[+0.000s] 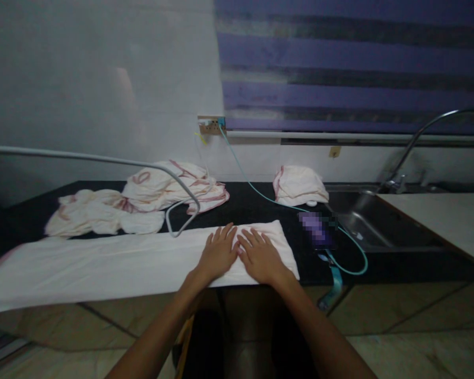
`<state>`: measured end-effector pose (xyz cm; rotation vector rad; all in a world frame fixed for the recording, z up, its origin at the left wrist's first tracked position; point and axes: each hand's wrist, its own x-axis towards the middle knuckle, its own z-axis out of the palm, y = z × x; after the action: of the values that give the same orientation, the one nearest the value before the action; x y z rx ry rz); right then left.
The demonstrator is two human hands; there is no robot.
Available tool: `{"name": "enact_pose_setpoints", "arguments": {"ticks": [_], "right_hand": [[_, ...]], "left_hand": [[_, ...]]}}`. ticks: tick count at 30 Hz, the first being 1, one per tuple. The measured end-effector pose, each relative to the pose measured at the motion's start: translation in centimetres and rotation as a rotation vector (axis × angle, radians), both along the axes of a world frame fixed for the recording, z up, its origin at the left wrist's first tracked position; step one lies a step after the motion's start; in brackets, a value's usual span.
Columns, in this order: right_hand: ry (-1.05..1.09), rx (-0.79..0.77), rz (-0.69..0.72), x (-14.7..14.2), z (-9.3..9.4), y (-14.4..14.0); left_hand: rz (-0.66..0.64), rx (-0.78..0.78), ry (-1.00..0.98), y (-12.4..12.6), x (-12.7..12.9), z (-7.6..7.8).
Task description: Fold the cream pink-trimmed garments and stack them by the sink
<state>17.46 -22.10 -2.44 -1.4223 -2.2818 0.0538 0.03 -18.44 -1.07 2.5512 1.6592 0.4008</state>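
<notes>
1. White cloth [114, 266] lies folded long along the front edge of the black counter [256, 208].
2. The left hand [218, 253] and right hand [260, 256] lie flat, fingers spread, side by side on the cloth's right end, gripping nothing.
3. Crumpled cloths [142, 202] lie behind; a phone [318, 230] lies just right.
</notes>
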Motion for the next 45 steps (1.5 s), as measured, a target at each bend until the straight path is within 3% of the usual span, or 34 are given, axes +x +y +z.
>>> {"name": "enact_pose_setpoints", "arguments": {"ticks": [8,13,15,18,21,25,31,35,39,45], "right_hand": [[-0.005,-0.007,-0.032,6.6,0.1,-1.0],[0.175,0.132,-0.033,8.0,1.1,-2.4],[0.303,0.26,-0.137,9.0,1.3,-4.0],[0.467,0.383,-0.461,11.4,0.9,-7.3],[0.425,0.24,-0.675,13.7,0.4,-10.3],[0.265,-0.049,-0.766,14.4,0.8,-11.7],[0.078,-0.263,-0.797,13.4,2.9,-10.8],[0.043,-0.299,-0.733,13.0,3.4,-10.6],[0.024,-0.229,-0.714,12.8,3.3,-10.5],[0.178,-0.155,-0.704,12.6,3.9,-10.7]], "left_hand": [[-0.014,-0.01,-0.039,-0.7,7.1,-0.3],[-0.009,0.037,-0.11,-1.0,7.8,-0.3],[-0.017,0.148,-0.185,-1.7,7.7,0.1],[-0.145,0.255,-0.322,-3.2,8.5,1.5],[-0.198,0.098,-0.39,-3.8,11.0,3.8],[-0.123,-0.083,-0.219,-1.3,16.1,6.3],[-0.062,-0.183,0.023,3.5,21.9,6.7],[-0.041,-0.193,0.077,4.0,22.5,6.3],[-0.047,-0.191,0.111,3.5,22.3,6.2],[-0.077,-0.203,0.117,3.0,22.5,6.9]]}}
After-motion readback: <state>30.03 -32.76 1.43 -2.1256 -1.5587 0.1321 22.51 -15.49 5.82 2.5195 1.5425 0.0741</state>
